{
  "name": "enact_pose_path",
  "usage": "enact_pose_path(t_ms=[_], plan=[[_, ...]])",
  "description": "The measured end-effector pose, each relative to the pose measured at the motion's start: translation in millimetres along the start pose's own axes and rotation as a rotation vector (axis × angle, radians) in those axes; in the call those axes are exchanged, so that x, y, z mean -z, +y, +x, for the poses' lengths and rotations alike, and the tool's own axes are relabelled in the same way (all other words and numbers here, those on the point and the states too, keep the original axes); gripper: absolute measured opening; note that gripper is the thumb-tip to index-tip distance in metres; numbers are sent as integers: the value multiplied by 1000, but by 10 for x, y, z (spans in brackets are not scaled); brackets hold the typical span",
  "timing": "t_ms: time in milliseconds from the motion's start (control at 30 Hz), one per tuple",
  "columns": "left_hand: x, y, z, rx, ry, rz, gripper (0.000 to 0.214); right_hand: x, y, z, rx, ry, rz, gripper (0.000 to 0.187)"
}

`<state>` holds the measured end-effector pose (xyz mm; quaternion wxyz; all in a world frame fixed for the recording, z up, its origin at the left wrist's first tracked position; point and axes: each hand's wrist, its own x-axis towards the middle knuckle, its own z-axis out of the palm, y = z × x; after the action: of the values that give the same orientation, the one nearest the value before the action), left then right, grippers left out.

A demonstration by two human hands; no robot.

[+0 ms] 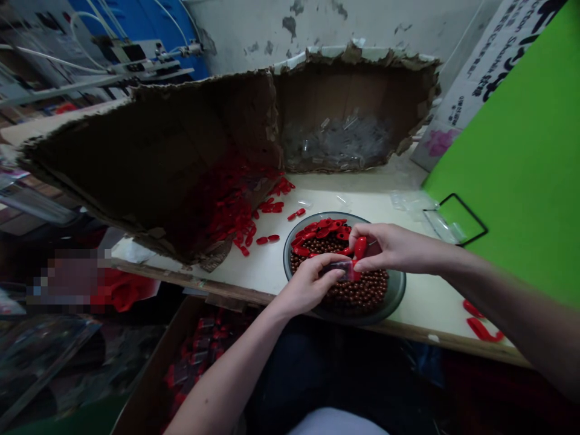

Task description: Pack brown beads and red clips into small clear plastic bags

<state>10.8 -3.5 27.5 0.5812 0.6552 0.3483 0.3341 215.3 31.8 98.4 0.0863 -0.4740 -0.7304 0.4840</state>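
Note:
Over a round basin my two hands meet. My left hand pinches a small clear plastic tube between thumb and fingers. In my right hand is a glossy red plastic piece, its lower end at the tube's right end; whether it sits inside the tube I cannot tell. Beneath the hands the basin holds many shiny brown beads, with a heap of red pieces lying on them at the back.
A torn cardboard bin to the left spills red pieces onto the white table. Another bin holds clear tubes. A green panel stands at right. Below, a carton holds red-and-clear items.

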Motion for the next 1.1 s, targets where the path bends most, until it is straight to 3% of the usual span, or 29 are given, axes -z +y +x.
enact_pose_path(t_ms=[367,533,667,767,967,1100], plan=[[-128,-82,-25,13,70,27,29,-156,182,47,-50,25,235,32],[-161,-213,33,149,128,-266,30,-107,144,55,-3,142,178,32],[-142,-246,55,189,159,-532,34,-113,139,44,28,223,345,37],[-157,-209,42,219,162,-615,37,-214,220,74,40,266,473,42],[-352,-163,47,247,106,-726,34,-472,331,195,100,279,483,44],[-478,-184,95,208,212,-681,36,-640,322,225,95,241,647,36]])
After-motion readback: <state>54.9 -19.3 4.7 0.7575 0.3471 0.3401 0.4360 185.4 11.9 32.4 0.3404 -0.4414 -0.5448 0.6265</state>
